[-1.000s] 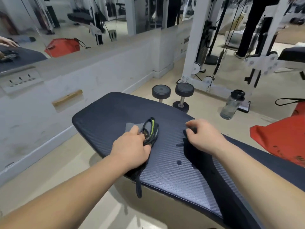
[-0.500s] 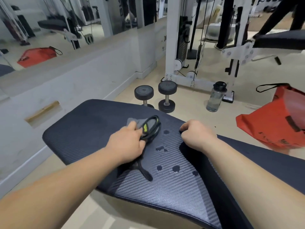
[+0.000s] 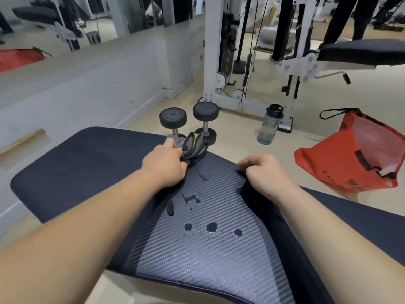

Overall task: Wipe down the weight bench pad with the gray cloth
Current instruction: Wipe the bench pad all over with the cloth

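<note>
The dark ribbed bench pad fills the lower middle of the head view, with several water drops and wet streaks on its near part. My left hand is closed around the bunched gray cloth, which has black and yellow-green trim, and holds it at the pad's far edge. My right hand is curled at the pad's far right edge, fingers over the rim; whether it grips the rim I cannot tell.
Two black dumbbells stand on end on the floor just beyond the pad. A clear water bottle and a red bag sit on the floor to the right. A white cable machine frame stands behind, a low wall on the left.
My left hand has pushed the cloth away from me to the pad's far edge, leaving wet streaks behind it. The view has shifted, showing more drops near me.
</note>
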The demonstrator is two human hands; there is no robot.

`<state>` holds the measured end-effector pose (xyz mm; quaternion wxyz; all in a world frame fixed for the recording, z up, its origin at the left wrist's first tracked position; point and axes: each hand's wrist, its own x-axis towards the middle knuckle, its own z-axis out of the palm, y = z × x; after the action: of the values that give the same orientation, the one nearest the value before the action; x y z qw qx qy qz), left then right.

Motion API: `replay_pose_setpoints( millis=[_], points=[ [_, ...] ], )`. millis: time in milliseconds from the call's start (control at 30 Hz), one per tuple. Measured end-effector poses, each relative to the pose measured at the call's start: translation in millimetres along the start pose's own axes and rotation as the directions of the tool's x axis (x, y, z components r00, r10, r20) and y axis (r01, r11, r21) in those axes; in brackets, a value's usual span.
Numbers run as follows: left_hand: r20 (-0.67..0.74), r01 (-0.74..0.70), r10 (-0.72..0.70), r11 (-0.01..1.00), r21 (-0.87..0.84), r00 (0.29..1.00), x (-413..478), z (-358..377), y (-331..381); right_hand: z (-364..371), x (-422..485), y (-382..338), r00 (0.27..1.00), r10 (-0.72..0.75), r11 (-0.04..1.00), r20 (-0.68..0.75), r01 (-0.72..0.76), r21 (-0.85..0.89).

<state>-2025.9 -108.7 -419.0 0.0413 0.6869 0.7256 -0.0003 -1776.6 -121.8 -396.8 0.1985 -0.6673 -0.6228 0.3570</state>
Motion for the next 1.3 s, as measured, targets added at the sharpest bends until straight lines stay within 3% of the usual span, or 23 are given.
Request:
replay_pose_setpoints(
  millis=[33, 133, 200, 233, 300, 367, 433, 533, 600, 667, 733, 800, 867, 933, 1000, 1033, 1100, 1133, 1300],
  points=[
    [-0.006, -0.028, 0.028, 1.000, -0.004, 1.000, -7, 2, 10, 0, 0, 1, 1.000, 0.006, 1.000, 0.007, -0.006, -0.001],
    [-0.020, -0.311, 0.311, 0.946, -0.091, 0.950, -49, 6, 28, 2, 2, -1, 1.000, -0.009, 0.999, 0.010, 0.009, -0.032],
    [0.016, -0.396, 0.398, 0.914, -0.090, 0.917, -55, 0, 13, 4, 3, -2, 1.000, -0.023, 0.996, 0.020, 0.025, -0.082],
    [0.031, -0.368, 0.369, 0.929, -0.044, 0.929, -47, -2, 3, 5, 4, -2, 1.000, -0.023, 0.995, 0.020, 0.025, -0.098],
    [0.020, -0.163, 0.163, 0.986, 0.028, 0.986, -31, -5, -6, 6, 5, -1, 0.999, -0.031, 0.993, 0.021, 0.033, -0.116],
    [-0.024, 0.009, -0.009, 1.000, -0.020, 1.000, -28, -2, 2, 8, 5, 2, 0.998, -0.053, 0.989, 0.013, 0.055, -0.138],
    [-0.036, -0.064, 0.062, 0.996, -0.067, 0.997, -47, 6, 20, 11, 7, 2, 0.997, -0.081, 0.984, 0.005, 0.081, -0.160],
    [-0.027, -0.342, 0.341, 0.936, -0.081, 0.940, -94, 6, 19, 16, 9, 1, 0.992, -0.121, 0.971, 0.038, 0.127, -0.202],
    [-0.011, -0.340, 0.340, 0.940, 0.005, 0.940, -93, 1, -5, 19, 10, 3, 0.987, -0.144, 0.956, 0.069, 0.157, -0.247],
    [-0.037, -0.109, 0.112, 0.991, 0.076, 0.993, -84, -2, -22, 19, 10, 4, 0.985, -0.154, 0.944, 0.080, 0.171, -0.283],
    [-0.058, 0.083, -0.082, 0.996, 0.023, 0.995, -84, 0, -18, 18, 11, 6, 0.985, -0.155, 0.940, 0.071, 0.169, -0.296],
    [-0.047, 0.007, -0.007, 1.000, 0.001, 0.999, -103, 6, 0, 19, 10, 5, 0.985, -0.158, 0.934, 0.064, 0.170, -0.315],
    [-0.009, -0.213, 0.213, 0.977, -0.031, 0.977, -140, 5, 16, 20, 10, 1, 0.985, -0.160, 0.927, 0.062, 0.172, -0.333],
    [0.054, -0.324, 0.324, 0.946, -0.024, 0.944, -157, -6, 10, 22, 8, -2, 0.986, -0.156, 0.920, 0.062, 0.168, -0.354],
    [0.075, -0.273, 0.267, 0.957, 0.095, 0.961, -141, -11, -7, 22, 7, -4, 0.987, -0.153, 0.915, 0.059, 0.164, -0.370],
    [0.071, -0.159, 0.151, 0.978, 0.131, 0.986, -130, -13, -11, 23, 6, -3, 0.986, -0.155, 0.915, 0.058, 0.166, -0.369],
    [0.059, 0.062, -0.068, 0.994, 0.092, 0.996, -116, -12, -6, 24, 5, 0, 0.986, -0.159, 0.918, 0.054, 0.168, -0.359],
    [0.044, 0.085, -0.087, 0.995, 0.058, 0.995, -115, -8, 3, 24, 6, 2, 0.986, -0.160, 0.919, 0.050, 0.167, -0.356],
    [0.148, -0.274, 0.271, 0.962, 0.000, 0.951, -170, -12, 30, 25, 10, 6, 0.984, -0.174, 0.922, 0.029, 0.173, -0.345]
  ],
)
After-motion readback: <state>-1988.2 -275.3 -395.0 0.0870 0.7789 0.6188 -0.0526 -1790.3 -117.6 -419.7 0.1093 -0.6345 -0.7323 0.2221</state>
